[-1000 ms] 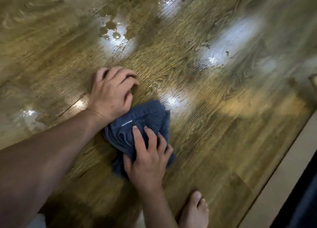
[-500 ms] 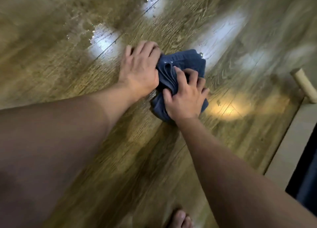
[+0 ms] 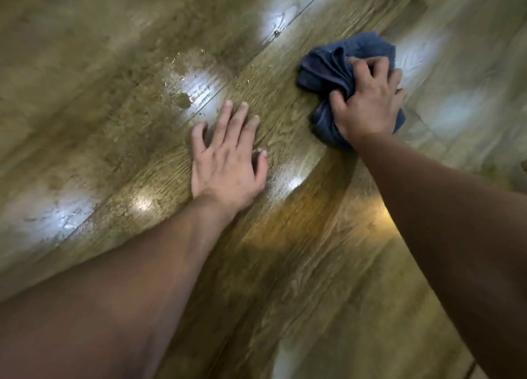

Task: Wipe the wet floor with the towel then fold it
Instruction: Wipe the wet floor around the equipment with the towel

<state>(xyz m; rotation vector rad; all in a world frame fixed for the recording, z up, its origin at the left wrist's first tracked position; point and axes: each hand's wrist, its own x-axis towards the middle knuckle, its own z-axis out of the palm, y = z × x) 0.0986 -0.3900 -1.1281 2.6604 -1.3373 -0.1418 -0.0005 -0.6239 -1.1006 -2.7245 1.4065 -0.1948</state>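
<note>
Floor (image 3: 328,264): wood-grain planks running from 7 o'clock toward 1 o'clock, glossy, with pale light reflections at 12, 3 and 9 o'clock. Open planking on all sides of both hands; plank seams are the only edges in view.

Wet patch (image 3: 188,85): film and droplets at 11 o'clock, just beyond the left fingertips, well apart from the towel.

Towel (image 3: 328,65): dark blue, bunched into folds, lying on the floor at 1 o'clock.

Right hand (image 3: 368,105): arm reaches in from 4 o'clock. Palm down on the towel, fingers curled into the cloth, thumb dug into the folds at its near side; grip closed on the towel.

Left hand (image 3: 225,162): arm enters from 8 o'clock. Palm flat on the bare floor at centre, fingers straight and slightly spread, pointing toward 12 o'clock; grip open, holding nothing. It sits near the towel without touching it, a strip of bare plank between them.
</note>
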